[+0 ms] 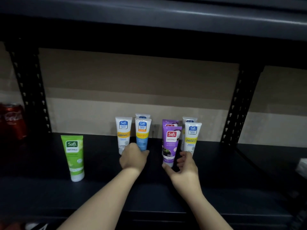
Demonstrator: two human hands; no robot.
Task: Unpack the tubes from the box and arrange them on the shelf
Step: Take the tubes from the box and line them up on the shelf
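Several Safi tubes stand cap-down on the black shelf (103, 185). A green tube (73, 156) stands alone at the left. My left hand (132, 157) grips the base of a white-and-blue tube (142, 133), next to a white-and-yellow tube (123, 132); another tube (142, 116) peeks out behind. My right hand (184, 166) curls its thumb and fingers around the bottom of a purple tube (171, 143). A second purple tube (169, 122) stands behind it. To the right are a white-and-yellow tube (191, 138) and one more white tube (189, 120) behind it.
A red soda can (12, 122) sits beyond the left black upright (31, 90). The right upright (239, 105) stands past the tubes. The shelf above (166, 19) overhangs. A pale object (302, 166) shows at the right edge. Beige wall behind.
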